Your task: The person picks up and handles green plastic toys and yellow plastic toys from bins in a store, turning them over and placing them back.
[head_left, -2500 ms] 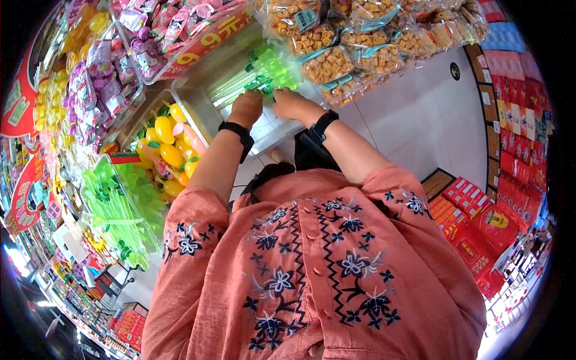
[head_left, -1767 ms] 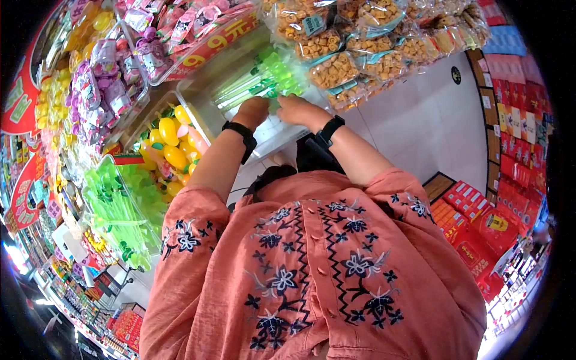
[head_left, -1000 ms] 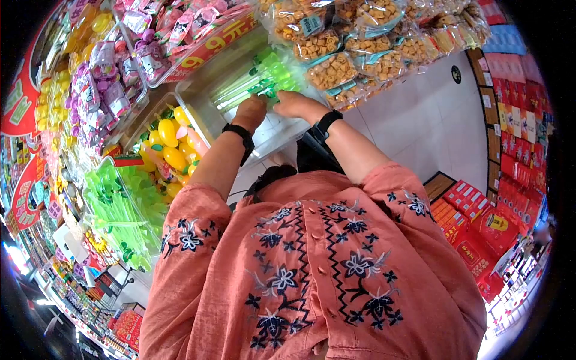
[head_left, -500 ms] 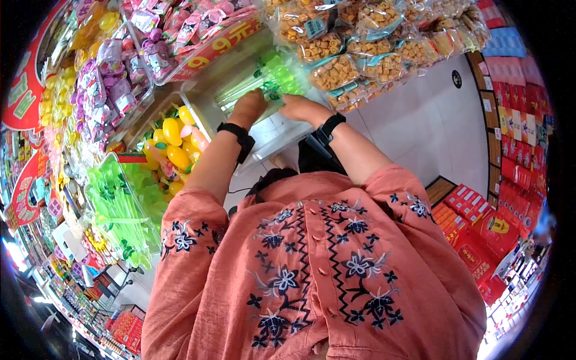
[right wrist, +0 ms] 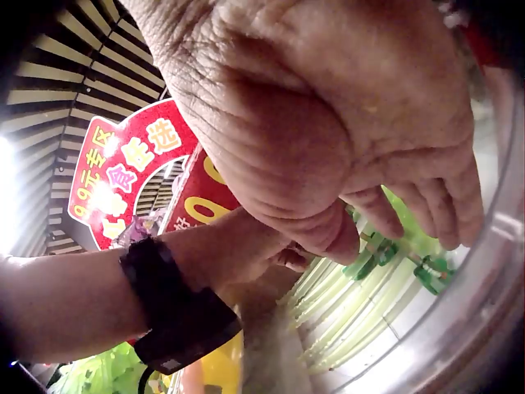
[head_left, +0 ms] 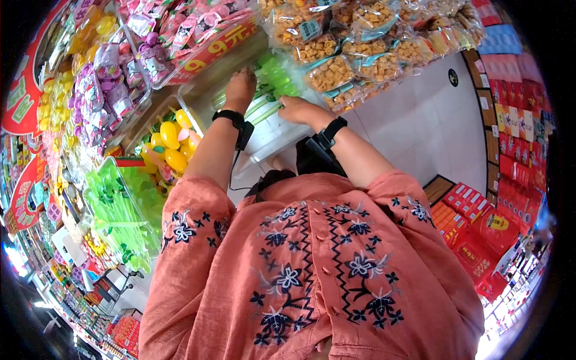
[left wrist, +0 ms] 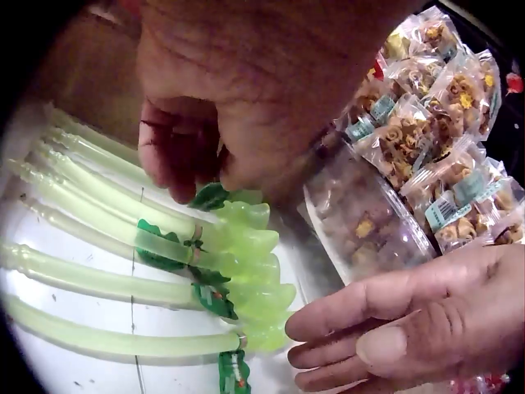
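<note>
Long light-green tubes [left wrist: 90, 283] with lobed green ends [left wrist: 250, 246] and small green leaf-like tags lie side by side in a clear bin [head_left: 264, 150]. My left hand [head_left: 242, 87] is over the far-side tubes, its fingers bent down and fingertips right at a tag [left wrist: 211, 197] in the left wrist view; I cannot tell whether they pinch it. My right hand [head_left: 300, 111] is at the bin's near right. Its fingers [left wrist: 344, 316] stretch out, nearly straight, with the tips beside the lobed ends of the near tubes.
Bags of curled snacks [head_left: 330, 72] are piled right of the bin. Yellow mango-shaped packs [head_left: 171, 135] and another bin of green tubes [head_left: 120, 207] stand to the left. A red price strip [head_left: 219, 42] runs behind, below pink packs [head_left: 198, 24]. Red boxes [head_left: 474, 246] stand at right.
My left hand has moved up and away from my right hand, toward the bin's far side, uncovering the tubes' middle. My right hand has stayed near its place.
</note>
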Tool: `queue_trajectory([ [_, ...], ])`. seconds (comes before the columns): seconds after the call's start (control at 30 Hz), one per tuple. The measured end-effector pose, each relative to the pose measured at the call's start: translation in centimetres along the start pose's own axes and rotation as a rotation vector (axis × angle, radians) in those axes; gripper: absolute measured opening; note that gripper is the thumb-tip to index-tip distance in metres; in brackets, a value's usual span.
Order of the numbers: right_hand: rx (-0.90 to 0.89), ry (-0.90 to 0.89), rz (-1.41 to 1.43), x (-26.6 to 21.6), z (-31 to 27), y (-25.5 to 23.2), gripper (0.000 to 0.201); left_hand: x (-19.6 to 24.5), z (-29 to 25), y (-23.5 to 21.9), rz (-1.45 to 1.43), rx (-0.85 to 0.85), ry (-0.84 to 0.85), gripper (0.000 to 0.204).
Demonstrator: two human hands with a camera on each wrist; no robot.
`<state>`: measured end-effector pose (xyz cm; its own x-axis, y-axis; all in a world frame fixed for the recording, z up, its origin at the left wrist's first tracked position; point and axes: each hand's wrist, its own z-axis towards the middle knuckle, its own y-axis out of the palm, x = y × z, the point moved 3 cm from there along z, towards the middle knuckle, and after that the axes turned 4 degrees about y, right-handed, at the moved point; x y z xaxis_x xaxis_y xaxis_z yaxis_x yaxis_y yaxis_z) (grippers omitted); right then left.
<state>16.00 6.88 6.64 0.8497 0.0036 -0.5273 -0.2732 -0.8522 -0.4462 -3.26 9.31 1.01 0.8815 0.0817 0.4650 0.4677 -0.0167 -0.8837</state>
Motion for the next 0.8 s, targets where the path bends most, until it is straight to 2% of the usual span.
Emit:
queue_trajectory([
  [0.17,-0.002,0.011,0.011,-0.2,-0.5,-0.3,0.057,-2.2,0.8,2.0,0.017,-0.051,-0.005,0.027],
  [0.27,-0.003,-0.008,0.013,0.1,0.1,0.1,0.055,0.4,0.0,-0.1,-0.020,-0.228,0.009,0.028],
  [0.37,-0.021,-0.004,0.006,-0.1,0.2,0.2,0.055,-1.1,-0.3,1.4,-0.074,-0.193,0.052,0.030],
  [0.47,-0.011,0.000,0.004,-0.4,0.4,0.3,0.054,-1.4,-0.1,1.3,-0.021,-0.159,-0.061,0.028],
  [0.57,0.059,-0.096,-0.029,-0.1,1.4,1.2,0.050,-3.7,0.2,1.8,-0.014,0.017,0.292,0.032],
  [0.6,0.055,-0.101,-0.038,-0.3,1.6,1.4,0.050,-3.1,-0.1,0.8,-0.126,-0.167,0.160,0.033],
  [0.67,0.042,-0.112,-0.064,-0.6,1.6,1.6,0.048,0.8,-1.7,-2.6,-0.360,-0.524,-0.114,0.034],
  [0.7,0.037,-0.116,-0.069,-0.9,1.6,1.7,0.047,1.3,-2.5,-2.8,-0.296,-0.669,-0.174,0.037],
  [0.8,0.042,-0.142,-0.075,-1.5,0.6,1.4,0.044,0.6,-3.0,-2.5,-0.180,-0.486,-0.025,0.035],
])
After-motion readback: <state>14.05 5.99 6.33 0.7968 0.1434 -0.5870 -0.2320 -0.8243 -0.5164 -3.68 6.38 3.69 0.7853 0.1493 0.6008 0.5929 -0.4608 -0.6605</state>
